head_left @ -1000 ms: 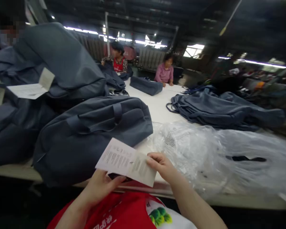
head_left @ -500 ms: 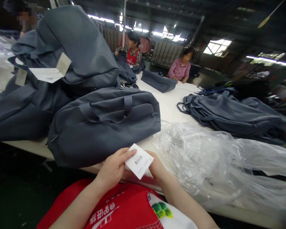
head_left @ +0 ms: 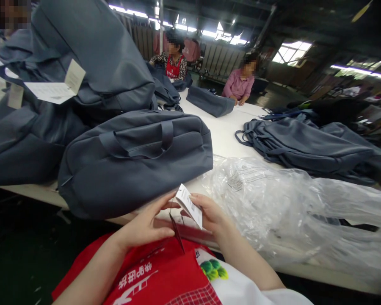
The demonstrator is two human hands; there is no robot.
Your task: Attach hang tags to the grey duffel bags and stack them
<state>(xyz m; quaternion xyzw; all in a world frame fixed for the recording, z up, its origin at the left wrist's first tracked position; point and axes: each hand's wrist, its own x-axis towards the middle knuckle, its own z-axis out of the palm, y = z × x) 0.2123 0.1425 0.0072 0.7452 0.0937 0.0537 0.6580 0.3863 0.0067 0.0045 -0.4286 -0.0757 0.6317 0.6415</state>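
Both my hands meet just in front of my chest at the table's near edge. My right hand (head_left: 213, 217) pinches a small folded white paper tag (head_left: 189, 204) with a barcode. My left hand (head_left: 146, 224) touches the tag's left corner with its fingertips, and a thin dark string (head_left: 176, 231) hangs down from the tag between the hands. Just beyond the hands lies a grey-blue duffel bag (head_left: 133, 161) with two carry handles, flat on the white table (head_left: 224, 135).
A crumpled clear plastic bag (head_left: 288, 207) spreads to my right. More grey bags pile up at the left (head_left: 66, 72), one with a white leaflet (head_left: 52, 90), and others lie at the right (head_left: 305, 148). Two people sit at the table's far end.
The open leaflet has been folded into a small tag. It now stands on edge between my fingers, with a string hanging below. The view has shifted slightly.
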